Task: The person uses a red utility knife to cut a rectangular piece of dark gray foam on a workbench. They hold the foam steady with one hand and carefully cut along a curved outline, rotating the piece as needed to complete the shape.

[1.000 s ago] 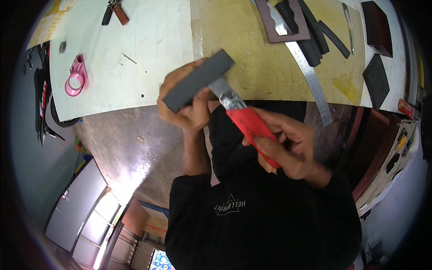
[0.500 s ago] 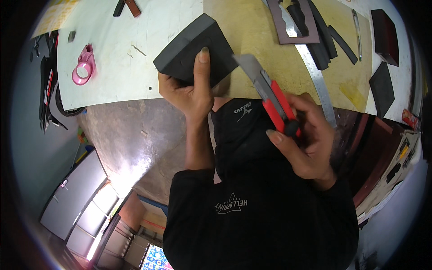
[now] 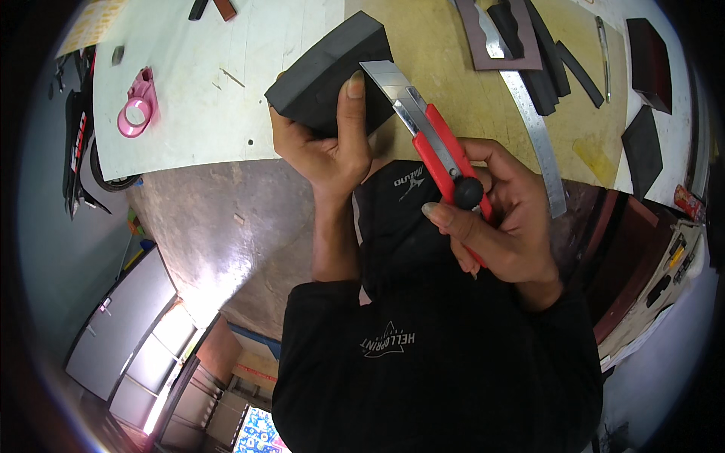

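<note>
My left hand (image 3: 326, 155) grips a dark grey block (image 3: 328, 64), foam-like in look, above the near edge of the table. The thumb presses on its near face, while most of the fingers are hidden behind it. In my right hand (image 3: 510, 215) is a red utility knife (image 3: 442, 151) with a black knob. Its wide blade is out and points up and left. The blade's end overlaps the block's right part, close to my left thumb; whether it touches the block I cannot tell.
On the table (image 3: 196, 98) lie a pink tape dispenser (image 3: 138, 109) at left and a steel ruler (image 3: 535, 128) at right. Dark strips (image 3: 580, 74), a pen-like tool (image 3: 602, 57), a dark block (image 3: 649, 64) and a flat dark piece (image 3: 642, 151) are farther right.
The knife has swung left and slightly down at its knob, bringing the blade over the block beside my left thumb. The block has shifted a little up and right.
</note>
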